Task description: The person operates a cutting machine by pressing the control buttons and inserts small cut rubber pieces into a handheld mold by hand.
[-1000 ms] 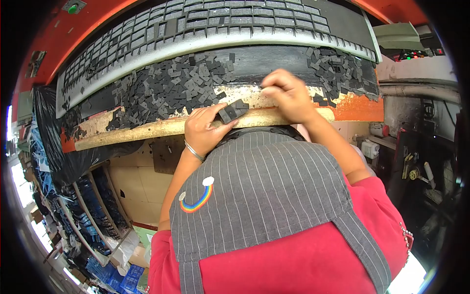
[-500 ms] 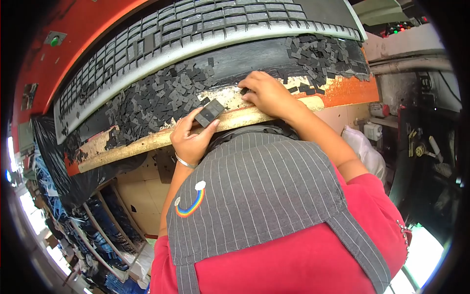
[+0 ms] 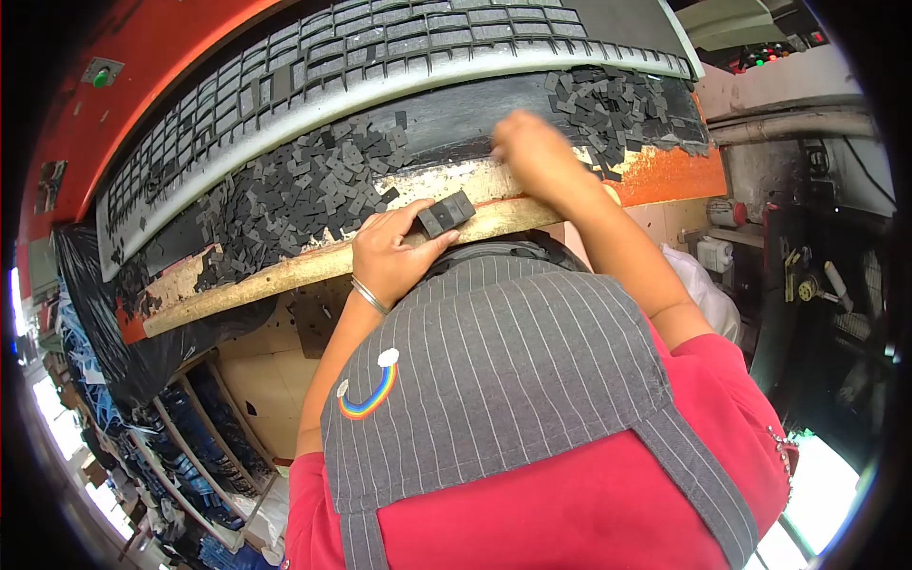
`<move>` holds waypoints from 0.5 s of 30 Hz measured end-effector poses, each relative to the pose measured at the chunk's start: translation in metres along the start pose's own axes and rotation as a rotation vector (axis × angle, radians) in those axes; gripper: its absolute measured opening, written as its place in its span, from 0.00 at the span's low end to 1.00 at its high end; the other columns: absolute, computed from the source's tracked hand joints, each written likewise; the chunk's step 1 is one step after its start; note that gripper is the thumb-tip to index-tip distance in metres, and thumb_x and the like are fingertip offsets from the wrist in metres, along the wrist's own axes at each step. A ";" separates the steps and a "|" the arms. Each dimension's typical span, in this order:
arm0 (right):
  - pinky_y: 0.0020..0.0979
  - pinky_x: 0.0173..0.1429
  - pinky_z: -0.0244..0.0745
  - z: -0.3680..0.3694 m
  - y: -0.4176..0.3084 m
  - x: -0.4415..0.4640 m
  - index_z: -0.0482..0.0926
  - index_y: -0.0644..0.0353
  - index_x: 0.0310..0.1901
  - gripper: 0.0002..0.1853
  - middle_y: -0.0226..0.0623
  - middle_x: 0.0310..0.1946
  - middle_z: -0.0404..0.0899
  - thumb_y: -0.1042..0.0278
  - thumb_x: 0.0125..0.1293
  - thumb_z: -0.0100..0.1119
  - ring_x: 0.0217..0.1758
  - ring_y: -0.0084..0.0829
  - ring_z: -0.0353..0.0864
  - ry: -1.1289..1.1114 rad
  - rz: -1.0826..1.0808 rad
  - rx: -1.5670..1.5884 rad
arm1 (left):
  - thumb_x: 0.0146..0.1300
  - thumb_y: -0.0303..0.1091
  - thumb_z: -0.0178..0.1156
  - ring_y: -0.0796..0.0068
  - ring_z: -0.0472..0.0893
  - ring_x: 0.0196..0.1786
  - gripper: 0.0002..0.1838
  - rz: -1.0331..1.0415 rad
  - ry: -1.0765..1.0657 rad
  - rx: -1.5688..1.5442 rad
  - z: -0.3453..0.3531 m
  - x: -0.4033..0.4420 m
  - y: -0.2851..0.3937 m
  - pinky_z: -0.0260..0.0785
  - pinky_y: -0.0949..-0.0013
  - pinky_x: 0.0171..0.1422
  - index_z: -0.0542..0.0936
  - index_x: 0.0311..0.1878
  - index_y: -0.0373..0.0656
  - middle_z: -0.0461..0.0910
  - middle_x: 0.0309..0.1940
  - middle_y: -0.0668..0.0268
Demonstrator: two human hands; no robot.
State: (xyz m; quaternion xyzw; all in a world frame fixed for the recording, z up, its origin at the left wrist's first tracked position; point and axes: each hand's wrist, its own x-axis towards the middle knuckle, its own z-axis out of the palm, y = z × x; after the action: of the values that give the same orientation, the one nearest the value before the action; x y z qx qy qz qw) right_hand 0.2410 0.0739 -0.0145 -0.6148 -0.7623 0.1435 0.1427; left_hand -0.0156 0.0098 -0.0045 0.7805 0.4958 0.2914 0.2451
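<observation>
Your left hand (image 3: 388,249) pinches a dark block (image 3: 445,216) of small flat pieces, thumb along its near side and fingers at its left end, and the block sits tilted over the rounded front edge (image 3: 285,275) of the bench; whether it touches that edge you cannot tell. Your right hand (image 3: 534,150) is up and to the right of the block, well apart from it, fingers curled in toward the palm; its fingertips are blurred, so you cannot tell whether they are pinching anything. Beyond the front edge runs a worn, pale strip (image 3: 437,182), and past it a smooth dark surface (image 3: 475,119) spans the gap between two heaps, the widest stretch of room near your hands. The larger heap (image 3: 304,176) of loose dark pieces spreads to the left of that gap and comes down close to the front edge, near your left hand. The smaller heap (image 3: 622,104) lies to the right, beyond your right wrist, with an orange surface (image 3: 679,176) on its near side. A pale rail (image 3: 380,78) bounds the far side of both heaps, with a black grid (image 3: 399,47) behind it. Your apron (image 3: 503,380) comes up close to the front edge.
</observation>
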 end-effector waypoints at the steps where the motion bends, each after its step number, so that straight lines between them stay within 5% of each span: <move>1: 0.45 0.55 0.75 -0.006 0.010 -0.001 0.82 0.61 0.44 0.10 0.46 0.43 0.79 0.70 0.63 0.67 0.51 0.46 0.79 0.111 0.059 -0.053 | 0.46 0.43 0.82 0.65 0.85 0.37 0.26 0.022 0.020 0.005 0.000 0.000 0.000 0.75 0.66 0.47 0.87 0.49 0.45 0.89 0.38 0.62; 4: 0.43 0.51 0.77 -0.036 0.012 -0.010 0.83 0.58 0.47 0.12 0.41 0.39 0.78 0.66 0.63 0.69 0.46 0.43 0.79 0.464 -0.020 -0.003 | 0.46 0.45 0.82 0.61 0.86 0.36 0.25 0.064 0.089 0.022 0.002 -0.002 -0.001 0.73 0.63 0.44 0.87 0.46 0.45 0.88 0.34 0.61; 7: 0.39 0.51 0.78 -0.033 -0.012 -0.021 0.85 0.59 0.48 0.14 0.41 0.43 0.79 0.70 0.60 0.71 0.47 0.44 0.79 0.187 -0.321 0.438 | 0.45 0.44 0.82 0.61 0.86 0.36 0.25 0.108 0.146 0.038 0.003 -0.002 -0.005 0.73 0.63 0.43 0.87 0.46 0.44 0.88 0.34 0.61; 10: 0.37 0.47 0.78 -0.022 -0.046 -0.028 0.86 0.59 0.46 0.14 0.38 0.39 0.79 0.70 0.57 0.73 0.44 0.41 0.80 0.107 -0.550 0.435 | 0.44 0.43 0.82 0.60 0.85 0.36 0.25 0.131 0.154 0.048 0.003 -0.004 -0.008 0.73 0.63 0.43 0.86 0.46 0.44 0.87 0.33 0.62; 15: 0.39 0.47 0.76 -0.010 -0.060 -0.031 0.85 0.60 0.40 0.10 0.36 0.38 0.78 0.69 0.57 0.72 0.44 0.40 0.79 0.072 -0.524 0.368 | 0.43 0.41 0.83 0.61 0.85 0.36 0.25 0.110 0.145 0.035 0.002 -0.006 -0.010 0.73 0.63 0.44 0.86 0.45 0.44 0.87 0.33 0.62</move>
State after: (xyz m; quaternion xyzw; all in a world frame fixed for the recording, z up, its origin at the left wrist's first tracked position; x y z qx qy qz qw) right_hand 0.1974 0.0316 0.0173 -0.3664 -0.8504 0.2155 0.3102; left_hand -0.0223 0.0080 -0.0134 0.7875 0.4738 0.3514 0.1786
